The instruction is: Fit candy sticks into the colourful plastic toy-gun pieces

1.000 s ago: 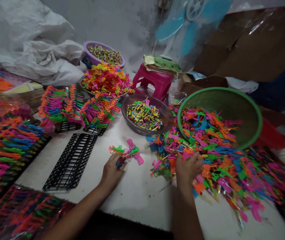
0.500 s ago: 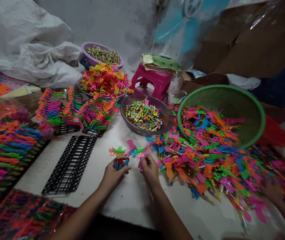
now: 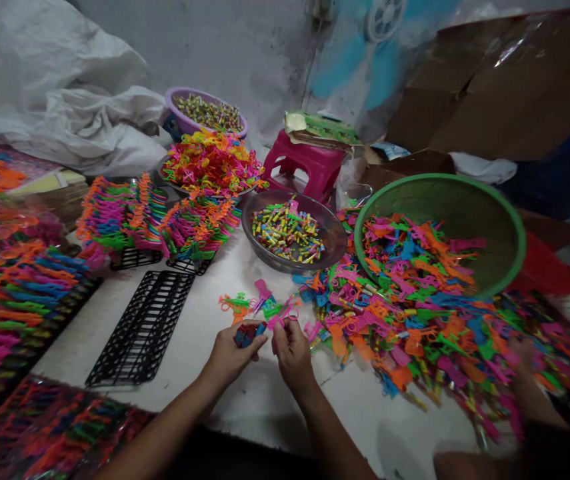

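My left hand (image 3: 229, 357) is closed around several small blue and red tube-like pieces (image 3: 251, 335), whose ends stick up past the fingers. Close beside it, my right hand (image 3: 293, 357) pinches a pink plastic toy gun (image 3: 285, 313) that points up and away. Just beyond my fingertips lie an orange and green toy gun (image 3: 237, 307) and another pink toy piece (image 3: 263, 290) on the white tabletop (image 3: 259, 413). A large heap of colourful toy guns (image 3: 389, 320) spreads to the right of my right hand.
A dark bowl (image 3: 335, 233) of yellow tubes and a green basket (image 3: 517, 243) of toy guns stand ahead. Black racks (image 3: 139, 330) lie left, with filled racks (image 3: 19, 320) beyond. Behind are a pink stool (image 3: 305, 160) and a fan (image 3: 385, 20). A co-worker's hand (image 3: 529, 373) reaches in at right.
My hands have come closer together, and the left one has tipped its tube pieces towards the right. The pink toy gun in my right hand has shifted left. A co-worker's arm has moved at right.
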`<state>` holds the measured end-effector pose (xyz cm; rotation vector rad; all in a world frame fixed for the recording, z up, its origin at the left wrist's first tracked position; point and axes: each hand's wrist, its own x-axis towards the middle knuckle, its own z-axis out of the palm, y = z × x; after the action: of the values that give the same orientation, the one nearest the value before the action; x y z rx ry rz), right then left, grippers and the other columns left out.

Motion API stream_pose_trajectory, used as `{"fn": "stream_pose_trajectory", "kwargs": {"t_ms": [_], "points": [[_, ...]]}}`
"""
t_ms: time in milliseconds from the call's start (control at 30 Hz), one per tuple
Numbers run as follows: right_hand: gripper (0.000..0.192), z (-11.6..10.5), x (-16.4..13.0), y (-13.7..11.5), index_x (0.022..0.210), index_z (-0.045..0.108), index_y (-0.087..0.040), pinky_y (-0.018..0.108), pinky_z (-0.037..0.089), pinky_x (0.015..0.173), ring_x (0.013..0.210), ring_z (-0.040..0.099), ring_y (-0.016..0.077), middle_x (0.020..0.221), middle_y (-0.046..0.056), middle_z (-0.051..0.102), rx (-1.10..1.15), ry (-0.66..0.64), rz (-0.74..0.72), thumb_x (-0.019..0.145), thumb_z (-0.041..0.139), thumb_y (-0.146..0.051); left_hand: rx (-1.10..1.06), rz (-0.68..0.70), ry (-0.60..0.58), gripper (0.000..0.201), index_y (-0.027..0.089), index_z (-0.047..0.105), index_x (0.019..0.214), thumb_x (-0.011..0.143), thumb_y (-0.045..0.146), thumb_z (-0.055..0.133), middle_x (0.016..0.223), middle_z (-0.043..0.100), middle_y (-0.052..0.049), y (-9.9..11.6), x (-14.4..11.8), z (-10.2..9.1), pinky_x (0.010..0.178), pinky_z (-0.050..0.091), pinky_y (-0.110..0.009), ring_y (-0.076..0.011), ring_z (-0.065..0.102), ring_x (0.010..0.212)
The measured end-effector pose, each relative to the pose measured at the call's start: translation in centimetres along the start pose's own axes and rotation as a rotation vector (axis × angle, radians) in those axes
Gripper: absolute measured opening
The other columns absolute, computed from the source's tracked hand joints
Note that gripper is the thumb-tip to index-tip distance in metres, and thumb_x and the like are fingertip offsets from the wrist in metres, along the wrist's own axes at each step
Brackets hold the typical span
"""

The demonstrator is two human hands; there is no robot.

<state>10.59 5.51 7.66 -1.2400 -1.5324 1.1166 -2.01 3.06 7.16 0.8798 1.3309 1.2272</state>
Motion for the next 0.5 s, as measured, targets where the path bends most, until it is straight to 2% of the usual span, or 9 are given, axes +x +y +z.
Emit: {"fn": "stream_pose_trajectory", "kwargs": {"t_ms": [100, 367, 433, 500], "points": [[0.023, -0.4, -0.4, 0.1, 0.069, 0.043, -0.02, 0.022, 0.03, 0.047, 0.046, 0.037, 0.009, 0.052, -0.006, 0.039, -0.034, 0.018, -0.018, 0.083, 0.043, -0.038, 0.073, 0.052, -0.076, 0.027, 0.015, 0.065, 0.081, 0.063, 0.036, 0.065, 0.053, 0.057, 0.002, 0.5, 0.0, -0.2, 0.043, 0.04, -0.02, -0.0092, 0.05, 0.041], [0.024, 0.1, -1.3, 0.5, 0.066, 0.043, -0.021, 0.023, 0.032, 0.047, 0.047, 0.039, 0.0107, 0.052, -0.005, 0.042, -0.019, 0.068, 0.009, 0.082, 0.042, -0.04, 0.121, 0.054, -0.26, 0.025, 0.015, 0.067, 0.084, 0.063, 0.03, 0.065, 0.058, 0.058, 0.001, 1.2, -0.3, 0.3, 0.042, 0.042, -0.02, -0.0085, 0.05, 0.041], [0.028, -1.5, -0.6, 0.6, 0.062, 0.042, -0.021, 0.023, 0.031, 0.046, 0.045, 0.038, 0.0108, 0.048, -0.006, 0.04, -0.05, 0.028, 0.05, 0.08, 0.043, -0.043, 0.099, 0.011, -0.276, 0.028, 0.015, 0.067, 0.084, 0.059, 0.029, 0.069, 0.059, 0.06, 0.0, 1.0, -0.2, 0.5, 0.042, 0.042, -0.02, -0.0096, 0.053, 0.044], [0.031, -4.6, 0.5, 0.7, 0.06, 0.045, -0.021, 0.024, 0.032, 0.046, 0.046, 0.04, 0.0121, 0.048, -0.004, 0.042, -0.184, 0.074, 0.106, 0.078, 0.043, -0.046, 0.031, -0.078, -0.212, 0.034, 0.015, 0.064, 0.086, 0.057, 0.029, 0.07, 0.061, 0.062, 0.0, 0.4, 0.2, 0.5, 0.037, 0.039, -0.019, -0.0105, 0.054, 0.045]]}}
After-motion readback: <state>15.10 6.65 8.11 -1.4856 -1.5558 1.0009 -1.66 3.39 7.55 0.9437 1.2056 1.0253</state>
